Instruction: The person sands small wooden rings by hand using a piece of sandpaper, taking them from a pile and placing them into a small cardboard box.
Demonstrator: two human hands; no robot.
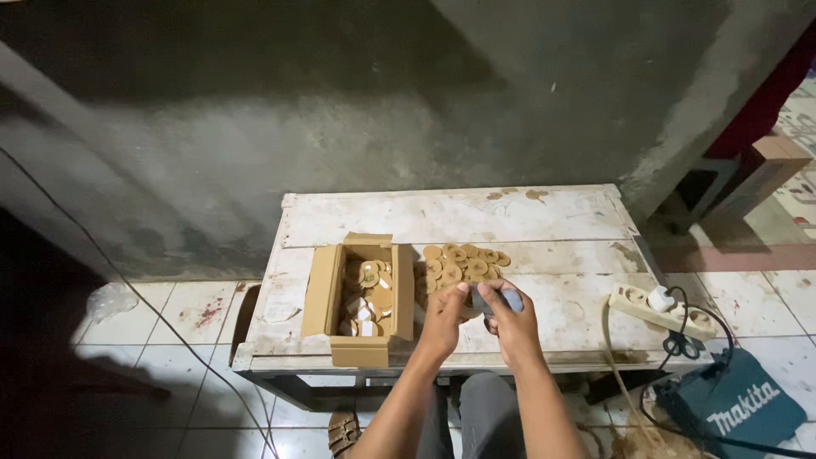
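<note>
Because both hands are busy close together over the table [544, 217], the left hand [444, 316] pinching a tan disc [465, 291] and the right hand [510, 321] gripping a grey tool [511, 297], a slip might drop the disc or bump the pile [463, 263] beside the box [361, 297].

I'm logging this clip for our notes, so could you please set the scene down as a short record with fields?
surface: worn white wooden table against a grey wall
left hand: left hand pinches a tan disc at the edge of the pile
right hand: right hand holds a small grey tool
pile: loose tan round discs on the table
box: open cardboard box holding more discs, left of the hands
right side: white power strip at the table edge; teal tool bag on the tiled floor
</note>
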